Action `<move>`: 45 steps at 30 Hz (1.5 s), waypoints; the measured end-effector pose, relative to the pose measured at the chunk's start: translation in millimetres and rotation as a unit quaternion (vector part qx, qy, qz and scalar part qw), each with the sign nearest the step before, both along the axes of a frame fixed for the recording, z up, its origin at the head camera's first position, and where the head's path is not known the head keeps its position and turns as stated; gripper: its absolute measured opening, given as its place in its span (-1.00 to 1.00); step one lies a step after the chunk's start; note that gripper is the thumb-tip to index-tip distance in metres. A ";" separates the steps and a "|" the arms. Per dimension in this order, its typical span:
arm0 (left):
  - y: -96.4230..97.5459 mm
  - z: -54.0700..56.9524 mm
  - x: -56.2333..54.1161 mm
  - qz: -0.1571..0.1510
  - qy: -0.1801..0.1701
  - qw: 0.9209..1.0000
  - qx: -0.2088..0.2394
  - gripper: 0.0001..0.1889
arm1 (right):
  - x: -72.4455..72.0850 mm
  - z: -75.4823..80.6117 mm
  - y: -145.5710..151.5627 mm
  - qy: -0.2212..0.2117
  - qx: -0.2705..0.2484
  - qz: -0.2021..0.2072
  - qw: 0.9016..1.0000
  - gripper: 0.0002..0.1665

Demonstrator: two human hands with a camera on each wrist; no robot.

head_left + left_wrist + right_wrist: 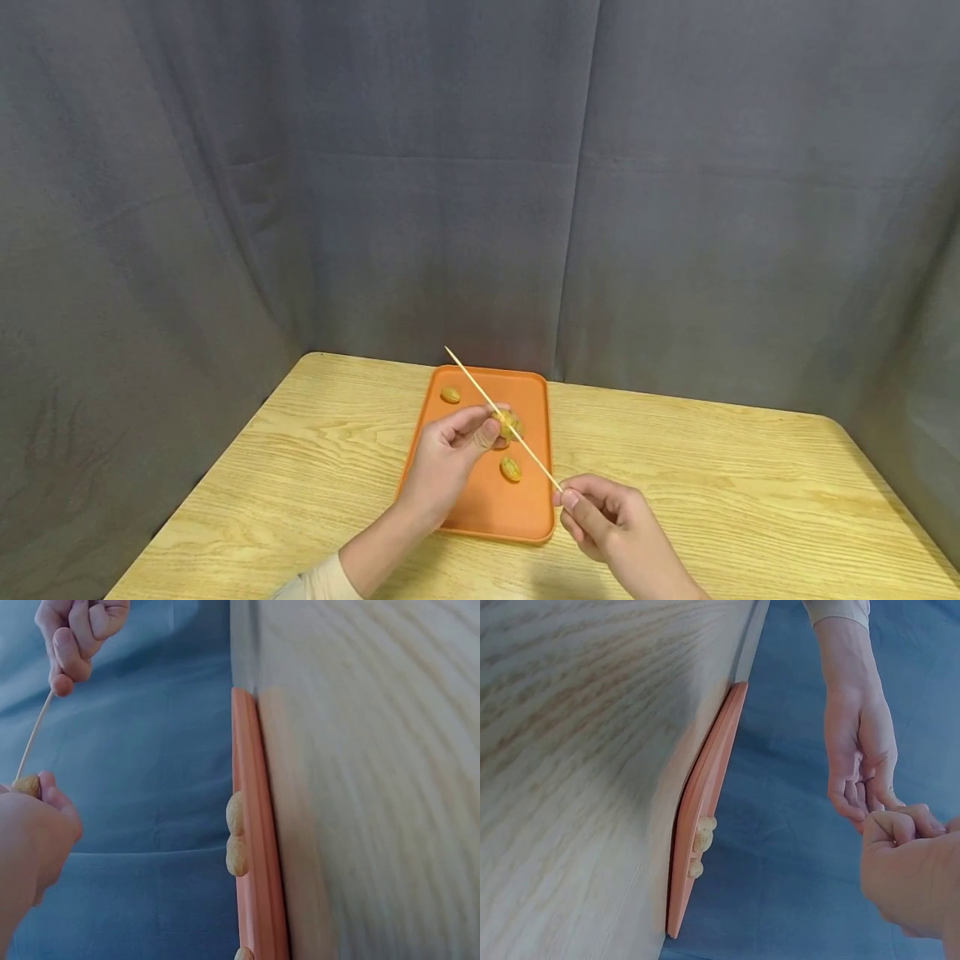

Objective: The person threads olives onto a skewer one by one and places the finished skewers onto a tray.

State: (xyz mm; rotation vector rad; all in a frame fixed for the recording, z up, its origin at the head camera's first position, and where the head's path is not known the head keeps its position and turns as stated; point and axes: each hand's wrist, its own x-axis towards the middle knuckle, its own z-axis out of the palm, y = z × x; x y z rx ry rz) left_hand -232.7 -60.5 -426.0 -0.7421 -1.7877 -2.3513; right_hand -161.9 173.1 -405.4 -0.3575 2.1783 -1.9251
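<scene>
One skewer (536,459), three brownish-yellow lumps (511,469) in view

Nearest, the right hand (611,521) pinches the skewer's near end. The left hand (446,458) pinches one lump (513,422) above an orange tray (517,518); the skewer lies across or through that lump, though which is hard to tell. Two more lumps sit in the tray, which the left hand partly blocks. Under it, the desk (712,500); behind, grey curtains (450,208).
</scene>
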 end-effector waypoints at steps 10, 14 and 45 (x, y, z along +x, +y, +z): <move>-1.1 3.5 -0.1 -0.022 -0.102 0.991 0.089 -0.61 | 0.4 0.1 2.2 -0.023 -0.047 0.028 0.998 -0.58; -3.3 5.0 -1.4 -0.002 -0.105 0.989 0.105 -0.62 | 0.4 -0.5 4.8 -0.032 -0.056 0.041 0.997 -0.61; 10.5 -4.4 12.7 -0.024 -0.084 0.994 0.059 -0.77 | -5.9 2.0 8.8 0.005 -0.046 -0.015 0.999 -0.69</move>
